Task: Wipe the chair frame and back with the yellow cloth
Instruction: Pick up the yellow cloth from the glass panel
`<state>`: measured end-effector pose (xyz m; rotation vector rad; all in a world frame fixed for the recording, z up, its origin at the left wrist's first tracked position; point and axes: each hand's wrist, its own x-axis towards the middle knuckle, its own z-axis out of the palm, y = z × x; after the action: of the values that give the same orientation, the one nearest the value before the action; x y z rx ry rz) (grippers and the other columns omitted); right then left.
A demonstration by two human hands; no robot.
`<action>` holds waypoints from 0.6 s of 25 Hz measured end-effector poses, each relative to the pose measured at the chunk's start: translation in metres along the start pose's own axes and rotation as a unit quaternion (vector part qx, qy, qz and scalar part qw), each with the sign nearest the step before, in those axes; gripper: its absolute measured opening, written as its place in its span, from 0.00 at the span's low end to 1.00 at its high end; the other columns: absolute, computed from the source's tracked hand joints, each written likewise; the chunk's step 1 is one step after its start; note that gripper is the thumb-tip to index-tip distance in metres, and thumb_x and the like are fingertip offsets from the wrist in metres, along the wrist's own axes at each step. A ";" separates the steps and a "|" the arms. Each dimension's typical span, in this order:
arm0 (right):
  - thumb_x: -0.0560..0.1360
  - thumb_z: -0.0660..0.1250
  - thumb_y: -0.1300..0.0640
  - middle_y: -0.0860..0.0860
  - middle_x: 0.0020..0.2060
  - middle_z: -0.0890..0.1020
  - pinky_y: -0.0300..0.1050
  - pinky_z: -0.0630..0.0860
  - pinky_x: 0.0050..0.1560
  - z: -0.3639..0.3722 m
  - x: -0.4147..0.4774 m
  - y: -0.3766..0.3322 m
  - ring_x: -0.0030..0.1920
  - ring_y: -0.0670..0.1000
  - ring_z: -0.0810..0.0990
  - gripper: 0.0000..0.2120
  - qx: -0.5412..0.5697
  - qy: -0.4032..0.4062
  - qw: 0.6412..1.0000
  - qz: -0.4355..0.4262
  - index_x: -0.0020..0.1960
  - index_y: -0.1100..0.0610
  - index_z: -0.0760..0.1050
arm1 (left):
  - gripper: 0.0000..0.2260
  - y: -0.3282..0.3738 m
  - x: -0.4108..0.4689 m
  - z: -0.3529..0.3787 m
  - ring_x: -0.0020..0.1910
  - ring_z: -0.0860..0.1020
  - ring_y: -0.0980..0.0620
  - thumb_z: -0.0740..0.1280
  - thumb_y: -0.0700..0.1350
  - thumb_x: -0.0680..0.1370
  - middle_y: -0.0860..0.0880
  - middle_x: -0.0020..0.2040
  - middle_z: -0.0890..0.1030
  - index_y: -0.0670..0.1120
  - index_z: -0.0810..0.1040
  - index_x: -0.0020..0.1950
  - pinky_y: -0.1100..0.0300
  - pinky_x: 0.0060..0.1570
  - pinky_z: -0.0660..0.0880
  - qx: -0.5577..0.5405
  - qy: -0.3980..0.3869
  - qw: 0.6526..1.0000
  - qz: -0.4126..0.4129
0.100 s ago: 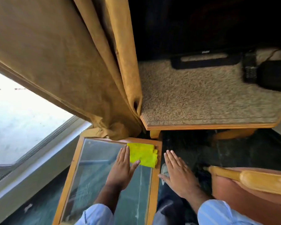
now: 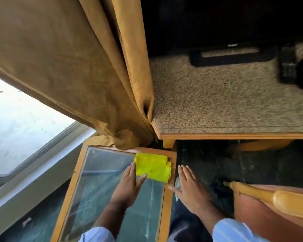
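Observation:
A folded yellow cloth (image 2: 154, 167) lies on the far right corner of a glass-topped side table with a wooden frame (image 2: 167, 203). My left hand (image 2: 128, 186) hovers flat over the glass, its fingertips and thumb at the cloth's left edge, holding nothing. My right hand (image 2: 191, 187) is spread open beside the table's right edge, above the dark floor. The chair (image 2: 276, 206), with a light wooden armrest and brown upholstery, stands at the lower right, apart from both hands.
A mustard curtain (image 2: 77, 67) hangs at the left and bunches on the table's far end. A speckled-top wooden table (image 2: 226, 105) carries a black TV stand and dark devices. A bright window (image 2: 16, 128) fills the left side.

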<state>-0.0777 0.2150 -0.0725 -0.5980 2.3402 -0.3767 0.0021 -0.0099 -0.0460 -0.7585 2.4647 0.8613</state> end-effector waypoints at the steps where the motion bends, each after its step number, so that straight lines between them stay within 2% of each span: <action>1: 0.80 0.56 0.33 0.55 0.83 0.57 0.49 0.60 0.79 0.019 0.020 0.004 0.82 0.55 0.57 0.42 0.037 0.002 0.999 0.033 0.83 0.58 0.50 | 0.35 -0.016 0.014 0.016 0.83 0.58 0.49 0.62 0.60 0.82 0.45 0.84 0.59 0.44 0.54 0.83 0.63 0.77 0.51 -0.011 0.007 1.000 -0.025; 3: 0.80 0.63 0.37 0.59 0.77 0.69 0.49 0.69 0.72 0.047 0.059 0.001 0.75 0.58 0.69 0.37 0.118 0.002 0.989 0.087 0.80 0.59 0.61 | 0.33 -0.047 0.044 0.039 0.81 0.63 0.46 0.64 0.57 0.82 0.44 0.83 0.64 0.44 0.60 0.82 0.59 0.77 0.57 -0.022 0.012 0.997 -0.078; 5: 0.78 0.67 0.40 0.60 0.70 0.76 0.50 0.72 0.64 0.081 0.087 0.003 0.69 0.60 0.76 0.32 0.201 0.007 0.969 0.143 0.75 0.58 0.68 | 0.32 -0.071 0.072 0.069 0.79 0.66 0.41 0.67 0.54 0.81 0.39 0.81 0.67 0.40 0.63 0.80 0.52 0.76 0.61 -0.002 0.017 0.993 -0.115; 7: 0.79 0.68 0.41 0.60 0.69 0.77 0.50 0.72 0.63 0.103 0.110 0.001 0.68 0.60 0.76 0.32 0.235 0.009 0.959 0.160 0.75 0.60 0.68 | 0.26 -0.082 0.096 0.081 0.73 0.73 0.38 0.70 0.50 0.80 0.35 0.73 0.76 0.37 0.72 0.73 0.50 0.66 0.69 0.004 0.036 0.992 -0.119; 9: 0.79 0.67 0.41 0.60 0.73 0.73 0.51 0.72 0.67 0.126 0.130 0.000 0.71 0.59 0.74 0.35 0.251 0.014 0.953 0.168 0.77 0.62 0.64 | 0.18 -0.090 0.118 0.097 0.64 0.78 0.36 0.71 0.48 0.79 0.36 0.63 0.81 0.39 0.77 0.64 0.51 0.55 0.71 -0.005 0.044 0.993 -0.109; 12: 0.79 0.68 0.44 0.60 0.74 0.71 0.50 0.71 0.69 0.146 0.152 -0.005 0.72 0.58 0.72 0.36 0.271 0.024 0.944 0.185 0.78 0.62 0.62 | 0.18 -0.095 0.143 0.113 0.61 0.78 0.32 0.72 0.49 0.79 0.32 0.60 0.80 0.37 0.78 0.60 0.45 0.56 0.73 -0.010 0.074 0.988 -0.136; 15: 0.75 0.73 0.50 0.59 0.67 0.79 0.49 0.76 0.62 0.142 0.164 -0.004 0.66 0.59 0.79 0.26 0.363 -0.003 0.901 0.239 0.69 0.61 0.73 | 0.17 -0.088 0.146 0.113 0.51 0.81 0.31 0.70 0.53 0.75 0.33 0.48 0.84 0.38 0.80 0.50 0.45 0.49 0.75 -0.044 0.114 0.971 -0.204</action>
<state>-0.0881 0.1123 -0.2637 0.3279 2.0268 -0.9360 -0.0326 -0.0453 -0.2447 -1.4048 2.3385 0.7631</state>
